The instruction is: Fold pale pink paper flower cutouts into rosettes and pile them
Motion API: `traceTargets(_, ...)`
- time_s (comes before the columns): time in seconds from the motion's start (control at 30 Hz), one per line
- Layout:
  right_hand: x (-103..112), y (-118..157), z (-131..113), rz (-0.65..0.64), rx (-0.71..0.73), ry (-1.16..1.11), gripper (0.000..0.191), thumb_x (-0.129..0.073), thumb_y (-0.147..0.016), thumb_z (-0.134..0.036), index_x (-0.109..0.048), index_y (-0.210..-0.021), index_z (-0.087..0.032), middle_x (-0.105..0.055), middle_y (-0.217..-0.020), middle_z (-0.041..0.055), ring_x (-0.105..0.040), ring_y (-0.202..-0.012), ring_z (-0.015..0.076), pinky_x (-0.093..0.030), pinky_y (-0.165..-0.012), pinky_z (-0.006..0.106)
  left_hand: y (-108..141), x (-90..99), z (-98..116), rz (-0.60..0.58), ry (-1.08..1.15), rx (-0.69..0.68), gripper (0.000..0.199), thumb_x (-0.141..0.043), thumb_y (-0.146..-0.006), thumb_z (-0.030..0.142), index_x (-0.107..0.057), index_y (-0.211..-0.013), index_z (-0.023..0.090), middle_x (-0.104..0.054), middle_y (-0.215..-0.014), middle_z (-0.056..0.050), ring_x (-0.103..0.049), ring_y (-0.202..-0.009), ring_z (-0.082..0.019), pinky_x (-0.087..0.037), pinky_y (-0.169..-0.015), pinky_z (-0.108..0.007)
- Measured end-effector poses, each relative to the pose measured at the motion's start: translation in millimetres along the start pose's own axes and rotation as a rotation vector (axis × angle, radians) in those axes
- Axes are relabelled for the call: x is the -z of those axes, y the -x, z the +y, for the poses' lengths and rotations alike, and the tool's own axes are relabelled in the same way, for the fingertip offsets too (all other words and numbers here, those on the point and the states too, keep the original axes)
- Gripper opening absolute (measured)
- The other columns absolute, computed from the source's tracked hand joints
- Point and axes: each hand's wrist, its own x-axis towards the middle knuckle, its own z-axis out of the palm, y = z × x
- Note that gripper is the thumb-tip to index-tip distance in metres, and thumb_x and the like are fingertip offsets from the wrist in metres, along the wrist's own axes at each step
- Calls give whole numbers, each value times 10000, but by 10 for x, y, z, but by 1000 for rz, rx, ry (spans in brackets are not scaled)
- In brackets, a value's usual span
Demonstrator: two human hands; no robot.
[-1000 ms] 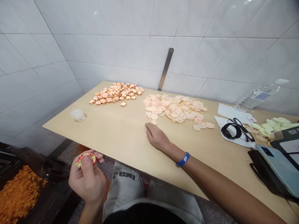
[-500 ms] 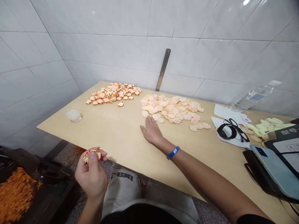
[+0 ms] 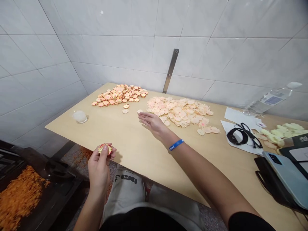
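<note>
My left hand (image 3: 101,163) is closed at the table's front edge, pinching a red-and-yellow frilled flower piece (image 3: 106,148) between thumb and fingers. My right hand (image 3: 154,124), a blue band on its wrist, reaches over the table with fingers stretched out and nothing gripped. Just beyond its fingertips lies a single pale flower piece (image 3: 139,111); whether they touch it I cannot tell. Another loose pale piece (image 3: 125,111) rests further left. Behind and right of this hand spreads a heap of pale pink flower pieces (image 3: 183,112). A heap of red-edged flower pieces (image 3: 120,95) sits at the back left.
On the tabletop (image 3: 115,128), a small glass with white contents (image 3: 80,116) stands at left. White paper, a black band (image 3: 237,136), a tilted bottle (image 3: 271,100), pale green pieces (image 3: 284,133) and a phone (image 3: 286,176) occupy the right. Orange bits (image 3: 21,195) lie lower left.
My right hand has swept left from the pale heap, and two loose pale pieces now lie left of it. My left hand has risen slightly, still holding its flower piece. The view has shifted a little.
</note>
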Motion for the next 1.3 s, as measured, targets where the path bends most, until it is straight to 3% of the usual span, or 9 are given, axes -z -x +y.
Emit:
traceTargets(0.13, 246, 169, -98, -13, -1, -122, 348, -563, -804, -88, -663, -1108, -223, -658, -1318, 77, -649, -1179, 188, -470, -1078, 403, -98, -165, 10, -139, -54, 77, 372, -811, -703, 394, -683, -921, 121, -725, -912, -75, -643, -671, -98, -552, -636, -202)
traceTargets(0.27, 355, 213, -181, 59, 223, 453, 311, -485, -844, -95, -716, -1030, -190, -729, -1176, 92, -647, -1178, 221, -383, -1142, 486, -234, -555, 47, -286, -97, 86, 466, -818, -687, 407, -656, -1022, 127, -735, -921, -84, -675, -678, -117, -584, -697, -253)
traceTargets(0.4, 621, 369, -263, 76, 469, 823, 345, -446, -880, -169, -737, -1061, -205, -599, -1396, 72, -515, -1345, 244, -378, -1151, 462, -397, -1077, -50, -486, -134, 167, 417, -824, -667, 420, -664, -886, 103, -740, -835, -108, -693, -676, -147, -591, -690, -282)
traceTargets(0.5, 885, 531, -273, 153, 546, 823, 397, -423, -895, -194, -691, -1187, -207, -608, -1383, 89, -537, -1321, 242, -475, -1057, 435, -498, -1540, -222, -646, -130, 233, 353, -821, -695, 383, -658, -814, 93, -731, -772, -105, -697, -661, -151, -590, -713, -299)
traceTargets(0.6, 1114, 664, -225, 266, 569, 777, 374, -427, -907, -213, -673, -1189, -199, -704, -1204, 105, -656, -1124, 235, -544, -923, 405, -540, -1991, -414, -791, -122, 287, 279, -804, -737, 308, -653, -812, 85, -720, -720, -92, -701, -656, -159, -588, -779, -352)
traceTargets(0.73, 1324, 751, -98, 428, 579, 689, 322, -426, -922, -223, -668, -1131, -184, -720, -1099, 107, -681, -988, 223, -556, -845, 380, -518, -2374, -625, -910, -130, 351, 225, -797, -743, 248, -665, -826, 86, -727, -742, -87, -711, -719, -166, -566, -872, -388)
traceTargets(1.03, 1431, 763, 130, 463, 538, 690, 282, -422, -925, -210, -656, -1083, -198, -724, -1035, 90, -690, -935, 216, -563, -820, 364, -481, -2374, -851, -964, -262, 359, 467, -898, -536, 463, -705, -772, 108, -734, -758, -74, -699, -710, -185, -594, -788, -371)
traceTargets(1.2, 1401, 802, 144, 448, 540, 696, 267, -439, -922, -213, -650, -1085, -199, -728, -991, 82, -693, -887, 207, -556, -790, 350, -439, -2366, -856, -945, -345, 288, 361, -767, -758, 451, -649, -749, 110, -682, -640, -59, -654, -550, -150, -585, -606, -317)
traceTargets(1.3, 1407, 810, 136, 458, 523, 691, 256, -445, -918, -213, -642, -1081, -199, -723, -944, 73, -687, -848, 197, -550, -758, 334, -415, -2363, -859, -949, -339, 274, 302, -697, -840, 391, -618, -751, 114, -677, -639, -64, -651, -545, -145, -585, -609, -321)
